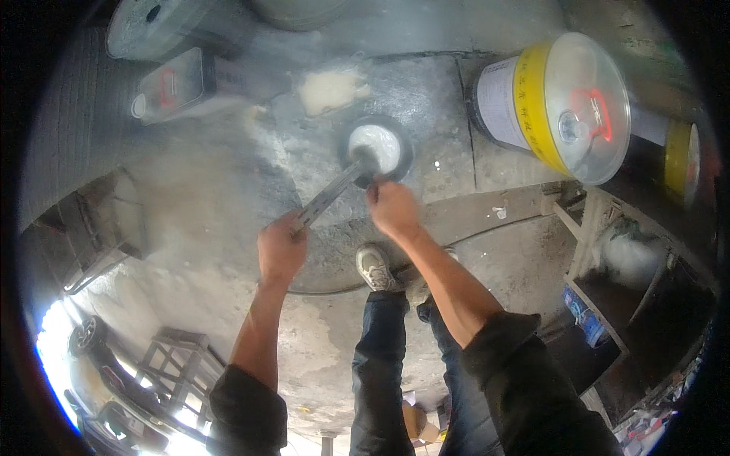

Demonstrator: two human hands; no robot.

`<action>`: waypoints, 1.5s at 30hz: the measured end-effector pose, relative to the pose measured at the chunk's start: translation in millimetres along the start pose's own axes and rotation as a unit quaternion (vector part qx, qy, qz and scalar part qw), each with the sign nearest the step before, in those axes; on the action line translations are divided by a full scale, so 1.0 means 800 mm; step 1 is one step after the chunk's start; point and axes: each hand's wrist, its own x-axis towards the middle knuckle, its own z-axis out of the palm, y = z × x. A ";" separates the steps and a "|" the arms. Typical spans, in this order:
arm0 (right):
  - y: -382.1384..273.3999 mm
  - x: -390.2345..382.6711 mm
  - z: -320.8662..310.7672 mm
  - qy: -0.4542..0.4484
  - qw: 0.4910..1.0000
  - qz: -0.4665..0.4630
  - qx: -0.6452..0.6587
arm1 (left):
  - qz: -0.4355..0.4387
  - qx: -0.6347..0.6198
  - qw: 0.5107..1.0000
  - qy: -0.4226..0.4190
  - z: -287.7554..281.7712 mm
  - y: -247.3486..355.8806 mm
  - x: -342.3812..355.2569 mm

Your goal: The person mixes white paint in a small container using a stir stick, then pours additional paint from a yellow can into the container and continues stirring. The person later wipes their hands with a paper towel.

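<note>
My left hand [283, 245] is closed round one end of a long, flat grey stick [331, 194]. Its far end slants down into a dark round bucket [408, 158] standing on the concrete floor. White, paste-like material [382, 143] fills the inside, looking greyer around the stick. At the bucket's near edge, my right hand [393, 207] is closed with its fingers on the rim. The exact hold of those fingertips is partly hidden.
A large bucket with a yellow band [536, 102] stands on the right beside a wooden shelf [585, 228]. A rectangular can [171, 85] and a big drum [156, 26] are at far left. A pale dried patch [332, 91] lies beyond the bucket. My shoe [374, 266] is close by.
</note>
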 end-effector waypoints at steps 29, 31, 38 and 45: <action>0.071 0.048 -0.038 0.077 0.994 0.075 -0.012 | 0.077 0.136 0.986 0.049 0.006 -0.020 -0.024; 0.075 0.043 -0.038 0.099 0.995 0.020 0.002 | 0.082 0.135 0.987 0.040 0.008 -0.020 -0.025; -0.016 -0.036 -0.061 0.038 0.996 -0.075 -0.002 | 0.106 0.183 0.976 0.059 0.018 -0.012 -0.027; 0.070 0.049 -0.026 0.090 0.996 -0.024 -0.002 | -0.064 -0.073 0.994 -0.047 0.024 -0.024 -0.013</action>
